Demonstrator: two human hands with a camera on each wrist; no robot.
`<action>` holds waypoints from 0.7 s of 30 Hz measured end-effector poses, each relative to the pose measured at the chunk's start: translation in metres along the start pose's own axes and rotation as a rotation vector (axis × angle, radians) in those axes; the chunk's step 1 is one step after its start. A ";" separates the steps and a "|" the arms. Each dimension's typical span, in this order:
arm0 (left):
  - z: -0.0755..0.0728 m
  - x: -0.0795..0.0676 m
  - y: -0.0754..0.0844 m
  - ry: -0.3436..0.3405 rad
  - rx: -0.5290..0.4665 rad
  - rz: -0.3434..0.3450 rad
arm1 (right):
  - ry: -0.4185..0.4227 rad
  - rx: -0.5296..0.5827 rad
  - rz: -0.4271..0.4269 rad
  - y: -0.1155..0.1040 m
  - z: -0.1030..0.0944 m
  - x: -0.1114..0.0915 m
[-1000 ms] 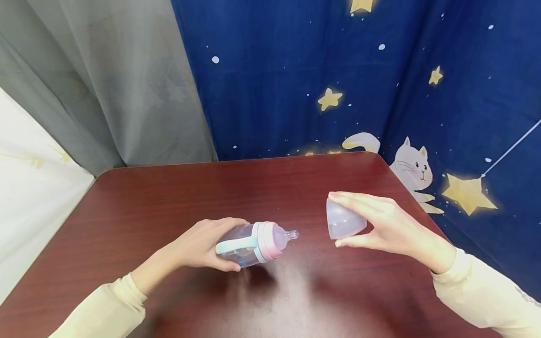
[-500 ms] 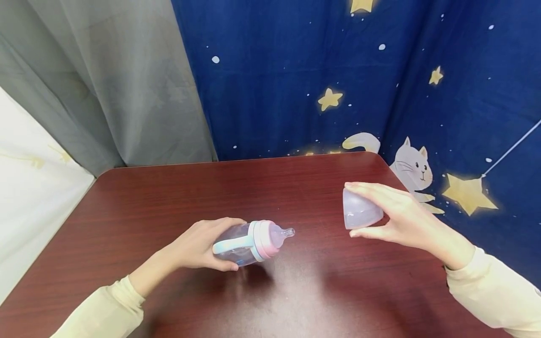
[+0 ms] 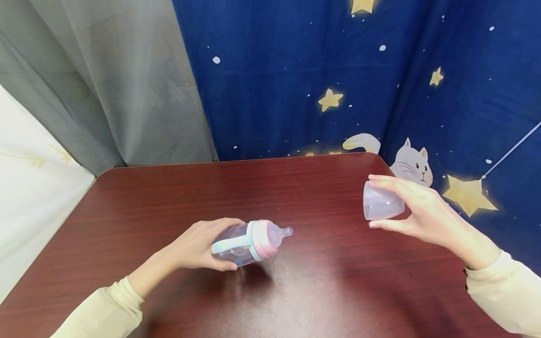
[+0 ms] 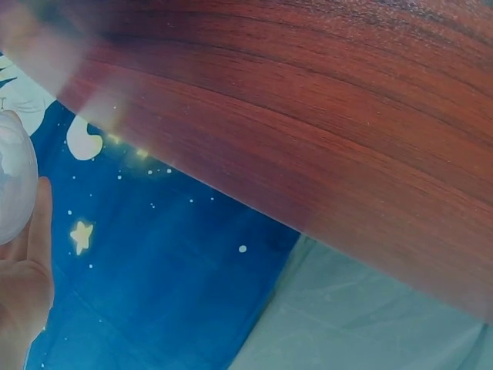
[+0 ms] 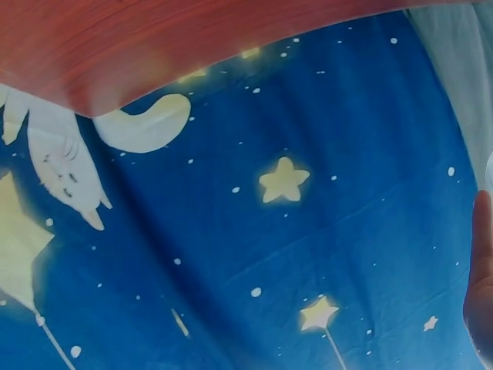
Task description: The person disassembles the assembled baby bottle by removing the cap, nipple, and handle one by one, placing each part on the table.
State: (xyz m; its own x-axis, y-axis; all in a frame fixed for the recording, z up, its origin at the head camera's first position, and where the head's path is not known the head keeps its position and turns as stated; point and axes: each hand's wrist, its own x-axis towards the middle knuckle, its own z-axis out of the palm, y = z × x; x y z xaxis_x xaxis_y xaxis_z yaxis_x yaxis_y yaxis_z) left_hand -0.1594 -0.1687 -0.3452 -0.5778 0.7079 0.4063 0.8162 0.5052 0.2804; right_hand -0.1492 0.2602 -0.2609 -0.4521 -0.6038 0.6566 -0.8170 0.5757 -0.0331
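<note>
The left hand (image 3: 190, 246) grasps the baby bottle (image 3: 255, 241) round its clear body, fingers on the far side and thumb on the near, a hold that seems chosen to steady it while leaving the teat (image 3: 279, 234) and pink collar (image 3: 267, 238) free. The bottle leans over, teat to the right, its pale blue handle (image 3: 231, 244) facing up; whether it touches the table (image 3: 211, 192) I cannot tell. Well apart to the right, the right hand (image 3: 428, 213) pinches the translucent cover (image 3: 382, 202) between fingers and thumb, probably by its sides so the open rim, turned left towards the bottle, stays unblocked. Beyond the table's far edge hangs a starry blue curtain (image 3: 274, 84), with a grey one (image 3: 139, 84) to its left
</note>
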 end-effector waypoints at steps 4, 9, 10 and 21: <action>-0.001 0.000 0.000 0.001 -0.005 -0.007 | 0.001 -0.018 -0.009 0.005 -0.002 -0.004; -0.001 -0.001 0.000 -0.004 -0.010 -0.021 | -0.052 -0.112 0.043 0.011 -0.005 -0.011; -0.001 -0.002 0.000 -0.007 -0.011 -0.023 | -0.064 -0.131 0.058 0.013 -0.004 -0.013; 0.001 -0.005 0.000 -0.004 -0.016 -0.030 | -0.158 -0.167 0.126 0.023 0.011 -0.031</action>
State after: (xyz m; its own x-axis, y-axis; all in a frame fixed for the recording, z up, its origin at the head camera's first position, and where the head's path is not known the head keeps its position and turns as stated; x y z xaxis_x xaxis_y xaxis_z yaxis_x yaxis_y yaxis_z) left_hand -0.1562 -0.1720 -0.3478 -0.6016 0.6950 0.3937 0.7987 0.5178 0.3065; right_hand -0.1584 0.2862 -0.2904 -0.6074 -0.5927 0.5289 -0.6863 0.7269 0.0264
